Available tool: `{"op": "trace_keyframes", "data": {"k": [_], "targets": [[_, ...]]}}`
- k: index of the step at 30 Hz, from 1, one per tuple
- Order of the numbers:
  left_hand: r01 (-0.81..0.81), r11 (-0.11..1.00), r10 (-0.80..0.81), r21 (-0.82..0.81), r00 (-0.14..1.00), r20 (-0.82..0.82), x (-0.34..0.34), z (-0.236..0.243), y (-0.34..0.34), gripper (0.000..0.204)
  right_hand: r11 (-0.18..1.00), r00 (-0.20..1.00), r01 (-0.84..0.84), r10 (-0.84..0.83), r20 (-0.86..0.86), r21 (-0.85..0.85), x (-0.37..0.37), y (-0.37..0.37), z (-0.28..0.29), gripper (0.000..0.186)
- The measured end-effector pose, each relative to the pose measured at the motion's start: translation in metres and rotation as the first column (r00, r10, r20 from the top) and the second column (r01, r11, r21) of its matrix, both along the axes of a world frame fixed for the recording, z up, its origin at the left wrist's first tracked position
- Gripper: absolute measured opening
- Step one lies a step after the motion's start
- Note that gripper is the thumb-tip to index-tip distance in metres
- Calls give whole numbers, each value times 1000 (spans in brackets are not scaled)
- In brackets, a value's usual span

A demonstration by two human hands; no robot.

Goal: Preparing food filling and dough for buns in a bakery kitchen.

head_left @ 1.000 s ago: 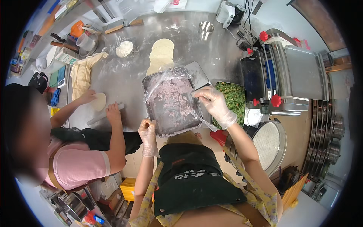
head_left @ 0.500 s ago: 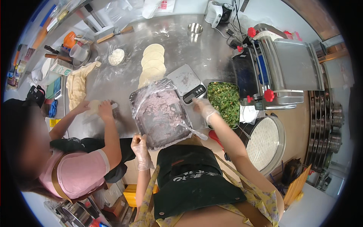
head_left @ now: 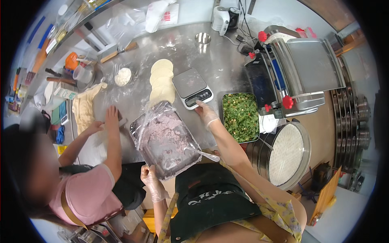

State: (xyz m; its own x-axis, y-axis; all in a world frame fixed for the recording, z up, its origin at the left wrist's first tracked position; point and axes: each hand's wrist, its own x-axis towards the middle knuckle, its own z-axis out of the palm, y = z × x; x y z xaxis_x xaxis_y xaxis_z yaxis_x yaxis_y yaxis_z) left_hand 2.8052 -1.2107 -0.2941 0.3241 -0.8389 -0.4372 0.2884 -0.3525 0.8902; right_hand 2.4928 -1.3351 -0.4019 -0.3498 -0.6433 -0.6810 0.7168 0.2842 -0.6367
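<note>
Head view: the gloved left hand (head_left: 152, 179) is curling its fingers closed on the near left corner of the metal tray (head_left: 170, 158), while the gloved right hand (head_left: 207, 115) is reaching across, its fingertips touching the near edge of the white scale (head_left: 190, 83). I cannot tell whether that hand is pinching the scale or only pressing against it.

The tray is sitting slantwise at the near edge of the bench (head_left: 142, 46), in front of the person's dark apron (head_left: 219, 186). Pinkish paste (head_left: 166, 126) is lying in uneven lumps toward its far end, thinning to a greyish smear nearer the person. A pale spoon (head_left: 208, 155) is leaning over the right rim.

Beyond the tray, overlapping dough rounds (head_left: 162, 81) are lying in a row. To the right, chopped greens (head_left: 241, 117) are filling another tray, and a round steamer (head_left: 288, 152) is standing nearby. On the left, a co-worker's hands (head_left: 111, 116) are working over the bench.

Crumpled plastic wrap (head_left: 146, 121) is covering the tray's far left side, its glare blurring the paste beneath. The spoon's head is blending into the smear. The left fingertips are hiding behind the hand, and the dark fisheye rim is cutting off the shelves (head_left: 52, 40).
</note>
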Motion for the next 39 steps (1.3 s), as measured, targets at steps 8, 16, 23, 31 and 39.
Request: {"op": "trace_keyframes", "data": {"k": [8, 16, 23, 31, 39], "targets": [[54, 998, -53, 23, 998, -20, -4, 31, -23, 17, 989, 994, -87, 95, -61, 121, -11, -41, 16, 20], [409, 908, -371, -92, 886, 276, -2, 37, -54, 11, 981, 969, -132, 98, -225, -144, -12, 67, 82, 32], [460, 844, -393, -276, 881, 265, -116, 124, -36, 12, 992, 967, 51, -77, -244, -112, -29, 257, 124, 30], [792, 540, -730, -284, 609, 311, -282, 177, 111, 17, 864, 847, 485, -503, -173, -137, -68, 514, 175, 32], [937, 206, -978, -284, 204, -36, -438, 127, 327, 13, 446, 429, 875, -894, -125, -186, -79, 776, 170, 39]]}}
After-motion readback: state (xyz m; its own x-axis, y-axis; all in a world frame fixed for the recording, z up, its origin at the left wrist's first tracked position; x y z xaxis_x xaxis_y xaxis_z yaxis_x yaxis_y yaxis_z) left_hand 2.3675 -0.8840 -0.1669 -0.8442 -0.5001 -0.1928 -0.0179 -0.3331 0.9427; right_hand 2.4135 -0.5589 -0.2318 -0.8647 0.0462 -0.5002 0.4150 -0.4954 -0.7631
